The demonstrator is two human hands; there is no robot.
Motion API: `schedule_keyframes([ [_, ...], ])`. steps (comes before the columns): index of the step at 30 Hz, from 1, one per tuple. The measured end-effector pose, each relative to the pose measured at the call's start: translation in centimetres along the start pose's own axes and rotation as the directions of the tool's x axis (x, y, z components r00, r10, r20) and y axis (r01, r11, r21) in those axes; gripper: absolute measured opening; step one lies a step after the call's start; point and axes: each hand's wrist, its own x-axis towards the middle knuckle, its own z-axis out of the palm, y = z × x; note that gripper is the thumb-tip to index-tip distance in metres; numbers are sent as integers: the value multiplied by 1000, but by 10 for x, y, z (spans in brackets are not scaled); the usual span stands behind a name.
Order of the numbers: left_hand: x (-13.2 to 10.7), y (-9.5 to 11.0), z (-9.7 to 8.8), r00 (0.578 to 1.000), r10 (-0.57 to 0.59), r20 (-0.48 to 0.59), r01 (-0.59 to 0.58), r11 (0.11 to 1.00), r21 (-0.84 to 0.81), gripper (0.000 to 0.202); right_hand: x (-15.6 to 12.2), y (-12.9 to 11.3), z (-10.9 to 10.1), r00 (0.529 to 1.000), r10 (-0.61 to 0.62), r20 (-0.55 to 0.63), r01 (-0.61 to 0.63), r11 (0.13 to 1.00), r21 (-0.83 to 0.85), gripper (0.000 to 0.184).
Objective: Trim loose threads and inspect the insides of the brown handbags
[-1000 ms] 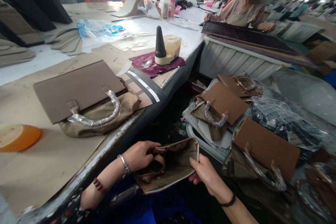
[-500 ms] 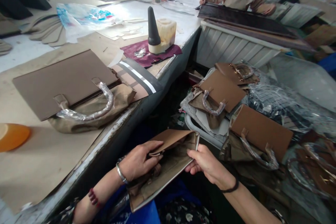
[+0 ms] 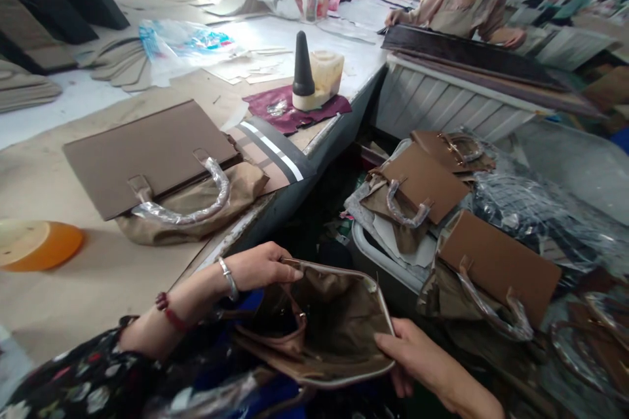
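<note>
A brown handbag (image 3: 344,327) is held over my lap, its mouth spread wide so the olive-brown lining shows. My left hand (image 3: 268,268) grips the far rim, thumb on the inner side. On the right end of the rim, my right hand (image 3: 410,353) pinches the pale edge with its thumb on top; its other fingers are partly hidden behind the bag. A wrapped handle (image 3: 216,399) hangs at the near side, blurred. Left of the hands, a taupe handbag (image 3: 152,157) with a plastic-wrapped handle lies on the table.
On the table (image 3: 142,294) stand an orange-and-clear container (image 3: 44,245) and a glue pot (image 3: 327,75) beside a black cone (image 3: 303,65) on maroon cloth. Several brown bags, including one bag (image 3: 501,265), fill the right side. A co-worker (image 3: 457,6) stands behind a ribbed bin (image 3: 442,98).
The bag's mouth has been opened wider and turned so its inside faces up. My left hand has moved up to the far rim; my right hand has shifted slightly down and right.
</note>
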Motion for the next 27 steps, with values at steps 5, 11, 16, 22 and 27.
schedule_keyframes([
  [5,25,-5,11,999,5,-36,-2,995,95,30,12,14,-11,707,-476,-524,12,748,-663,44],
  [11,28,-1,6,1000,10,-29,-9,998,63,32,27,-16,-28,644,-690,-330,158,542,-825,32],
  [16,30,-4,-1,999,-12,-42,12,1000,-7,33,46,-36,-37,641,-646,-413,74,588,-805,11],
  [22,27,-11,-10,994,-35,-106,29,998,-59,33,30,-39,-32,634,-771,52,412,281,-867,16],
  [27,28,-11,-9,993,30,-117,-39,996,-78,29,17,-42,-31,725,-677,126,548,457,-700,12],
])
